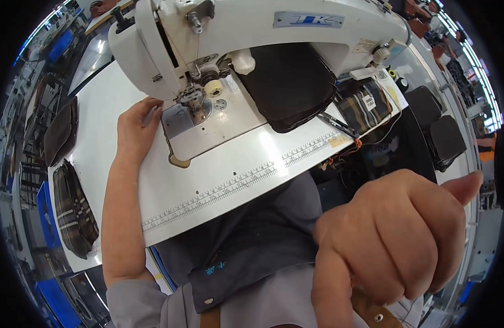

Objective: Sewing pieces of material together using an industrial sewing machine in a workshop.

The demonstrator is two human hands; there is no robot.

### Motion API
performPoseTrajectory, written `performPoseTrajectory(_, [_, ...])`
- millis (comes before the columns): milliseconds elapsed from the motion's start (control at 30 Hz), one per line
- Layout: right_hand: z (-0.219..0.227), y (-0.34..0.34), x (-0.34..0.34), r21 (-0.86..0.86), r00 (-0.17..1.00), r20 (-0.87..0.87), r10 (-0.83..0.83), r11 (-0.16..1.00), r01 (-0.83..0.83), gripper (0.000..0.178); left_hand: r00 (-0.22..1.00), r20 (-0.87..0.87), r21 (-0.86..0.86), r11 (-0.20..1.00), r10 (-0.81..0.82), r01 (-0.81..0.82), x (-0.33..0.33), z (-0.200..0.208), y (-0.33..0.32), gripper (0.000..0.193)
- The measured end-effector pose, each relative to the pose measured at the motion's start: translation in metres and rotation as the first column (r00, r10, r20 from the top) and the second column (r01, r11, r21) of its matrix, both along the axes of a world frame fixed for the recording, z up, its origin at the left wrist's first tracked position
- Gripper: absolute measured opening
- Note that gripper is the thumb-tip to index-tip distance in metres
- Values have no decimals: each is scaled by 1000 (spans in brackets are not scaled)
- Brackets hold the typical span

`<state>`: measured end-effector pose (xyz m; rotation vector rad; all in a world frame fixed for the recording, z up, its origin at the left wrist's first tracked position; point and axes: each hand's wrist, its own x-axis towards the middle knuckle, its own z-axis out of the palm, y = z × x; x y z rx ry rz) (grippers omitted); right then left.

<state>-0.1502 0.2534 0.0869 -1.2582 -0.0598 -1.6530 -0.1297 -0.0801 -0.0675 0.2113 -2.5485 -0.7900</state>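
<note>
Left hand (136, 128) beside sewing machine (224, 24), right hand (391, 235) curled, palm hidden; either's hold hard to tell.

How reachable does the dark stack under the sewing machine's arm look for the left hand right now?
Probably not straight across: the needle assembly stands between the left hand and the dark stack. Going around in front looks more feasible.

My left forearm (123, 213) stretches forward, bare, and my left hand (136, 127) sits at its end with fingers (145, 105) bent forward and thumb (154, 117) beside them; I can't see the tips clearly. My right hand (399, 235) is up close to my head, fingers curled in, one digit (468, 187) jutting rightward, palm hidden.
</note>
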Motion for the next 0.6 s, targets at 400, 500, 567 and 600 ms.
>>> performPoseTrajectory(400, [-4,-27,28,-36,997,-66,48,998,-50,58,1000,14,43,999,27,-28,5,-4,-3,22])
performPoseTrajectory(500, [-1,-18,27,-55,999,-33,-42,998,40,58,999,29,59,998,15,-16,0,-2,-2,22])
performPoseTrajectory(567, [-3,-16,27,-66,994,-13,-109,992,108,59,1000,8,55,998,-2,2,0,-1,-1,22])
performPoseTrajectory(600, [-4,-10,29,-71,990,2,-138,988,138,59,1000,1,59,998,5,-5,1,-1,-2,22])
